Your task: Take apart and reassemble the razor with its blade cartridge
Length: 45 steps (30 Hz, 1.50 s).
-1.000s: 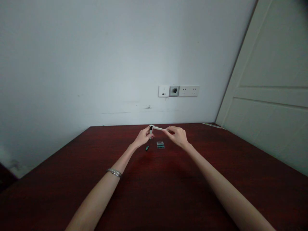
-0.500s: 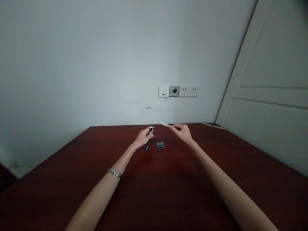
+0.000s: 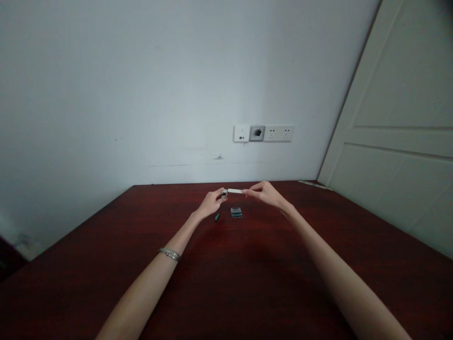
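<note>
My left hand [image 3: 211, 203] is closed on a small object [image 3: 224, 194], pale with a dark part and a shiny top, held upright above the table; its kind is too small to make out. Between the pinched fingertips of my right hand [image 3: 267, 193] is a slim white stick [image 3: 235, 191], held nearly level. Its left end is at the top of the small object, touching it or very close. Below the hands, a small dark green piece [image 3: 217, 217] lies on the table. To the right of it sits a small clear case [image 3: 236, 213] with green contents.
The dark red wooden table [image 3: 226, 283] meets a white wall behind. Sockets and a switch plate [image 3: 264, 133] are on that wall. A flat pale strip [image 3: 314, 185] lies at the table's back right corner, beside a white panelled door [image 3: 396, 156].
My right hand has moved slightly left and levelled the white stick, bringing its end to the small object. My left hand has tilted that object a little.
</note>
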Each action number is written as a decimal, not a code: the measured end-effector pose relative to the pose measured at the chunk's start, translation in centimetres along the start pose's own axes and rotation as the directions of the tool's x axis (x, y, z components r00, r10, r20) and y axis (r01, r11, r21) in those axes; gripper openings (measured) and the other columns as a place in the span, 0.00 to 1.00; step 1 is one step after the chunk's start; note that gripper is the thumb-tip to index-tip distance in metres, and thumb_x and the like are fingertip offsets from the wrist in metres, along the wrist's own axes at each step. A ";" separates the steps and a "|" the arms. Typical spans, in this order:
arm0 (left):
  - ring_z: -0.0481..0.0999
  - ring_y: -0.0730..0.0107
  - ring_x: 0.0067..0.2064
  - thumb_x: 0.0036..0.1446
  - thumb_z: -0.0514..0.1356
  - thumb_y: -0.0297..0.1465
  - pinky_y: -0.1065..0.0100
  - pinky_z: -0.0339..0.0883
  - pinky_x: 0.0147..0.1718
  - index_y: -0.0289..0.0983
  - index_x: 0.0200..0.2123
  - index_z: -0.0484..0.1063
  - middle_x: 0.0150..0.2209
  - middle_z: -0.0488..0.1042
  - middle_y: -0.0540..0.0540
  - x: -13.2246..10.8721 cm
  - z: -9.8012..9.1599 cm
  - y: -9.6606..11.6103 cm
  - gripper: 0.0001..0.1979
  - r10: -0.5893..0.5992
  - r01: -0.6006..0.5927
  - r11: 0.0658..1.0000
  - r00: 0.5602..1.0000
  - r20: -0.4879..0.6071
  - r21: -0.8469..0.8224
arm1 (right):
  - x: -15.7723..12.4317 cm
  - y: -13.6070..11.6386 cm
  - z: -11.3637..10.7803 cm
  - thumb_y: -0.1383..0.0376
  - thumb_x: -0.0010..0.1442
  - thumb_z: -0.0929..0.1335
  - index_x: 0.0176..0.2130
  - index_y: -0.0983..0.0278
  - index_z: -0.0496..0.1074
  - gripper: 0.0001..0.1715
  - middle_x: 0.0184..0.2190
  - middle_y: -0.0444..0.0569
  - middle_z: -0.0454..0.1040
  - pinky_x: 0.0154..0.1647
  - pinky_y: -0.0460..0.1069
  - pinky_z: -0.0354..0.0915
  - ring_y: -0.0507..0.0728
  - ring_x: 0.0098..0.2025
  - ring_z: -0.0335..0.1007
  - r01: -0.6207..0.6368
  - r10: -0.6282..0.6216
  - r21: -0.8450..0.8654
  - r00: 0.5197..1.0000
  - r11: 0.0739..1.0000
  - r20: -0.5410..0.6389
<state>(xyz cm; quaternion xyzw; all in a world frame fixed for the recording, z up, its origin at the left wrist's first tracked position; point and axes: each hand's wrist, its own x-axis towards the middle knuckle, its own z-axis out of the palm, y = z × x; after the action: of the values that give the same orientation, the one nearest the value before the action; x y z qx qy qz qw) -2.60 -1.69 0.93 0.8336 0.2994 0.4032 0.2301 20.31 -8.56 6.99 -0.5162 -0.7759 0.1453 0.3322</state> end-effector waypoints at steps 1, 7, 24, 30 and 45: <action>0.71 0.71 0.33 0.53 0.55 0.28 0.71 0.63 0.37 0.35 0.31 0.68 0.30 0.73 0.49 0.0 0.0 0.0 0.03 0.000 0.000 1.000 1.000 0.000 0.001 | 0.0 0.1 0.0 0.44 0.51 0.62 0.28 0.69 0.77 0.32 0.17 0.44 0.64 0.23 0.45 0.47 0.49 0.21 0.52 -0.005 0.005 -0.002 1.000 1.000 -0.001; 0.71 0.71 0.32 0.53 0.56 0.29 0.71 0.63 0.34 0.34 0.31 0.69 0.29 0.72 0.49 0.0 0.1 0.1 0.04 -0.010 0.010 1.000 1.000 -0.008 -0.005 | 0.0 -0.6 0.8 0.43 0.52 0.61 0.28 0.68 0.77 0.32 0.18 0.44 0.66 0.23 0.45 0.48 0.49 0.23 0.55 0.027 -0.027 -0.005 0.999 1.000 -0.018; 0.74 0.72 0.31 0.48 0.59 0.29 0.69 0.66 0.34 0.34 0.33 0.63 0.27 0.72 0.50 0.7 -1.0 -1.5 0.09 -0.131 0.097 0.956 0.985 -0.109 -0.276 | 1.0 0.1 0.6 0.60 0.55 0.63 0.25 0.67 0.66 0.13 0.16 0.41 0.60 0.18 0.43 0.61 0.47 0.17 0.58 -0.197 0.229 0.387 0.973 0.901 -0.039; 0.74 0.73 0.28 0.47 0.60 0.29 0.70 0.66 0.31 0.35 0.34 0.62 0.24 0.72 0.51 1.1 -1.7 -1.2 0.11 -0.169 0.113 0.946 0.972 -0.165 -0.303 | 0.7 0.3 1.9 0.64 0.55 0.64 0.55 0.69 0.63 0.29 0.19 0.42 0.66 0.16 0.44 0.64 0.48 0.16 0.61 -0.202 0.261 0.389 0.960 0.899 -0.104; 0.75 0.73 0.26 0.47 0.58 0.27 0.73 0.66 0.24 0.35 0.34 0.62 0.23 0.71 0.51 0.8 -2.0 -1.1 0.09 -0.208 0.153 0.935 0.967 -0.145 -0.319 | -4.0 0.9 6.6 0.65 0.59 0.58 0.48 0.62 0.70 0.20 0.39 0.57 0.75 0.37 0.49 0.61 0.61 0.40 0.72 -0.260 0.310 -0.498 0.950 0.827 0.019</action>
<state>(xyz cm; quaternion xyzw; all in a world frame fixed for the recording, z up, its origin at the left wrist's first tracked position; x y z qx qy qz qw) -4.19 -0.02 1.84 0.7177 0.3280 0.4942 0.3649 17.51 -11.01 0.16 -0.6857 -0.7166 0.0175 0.1265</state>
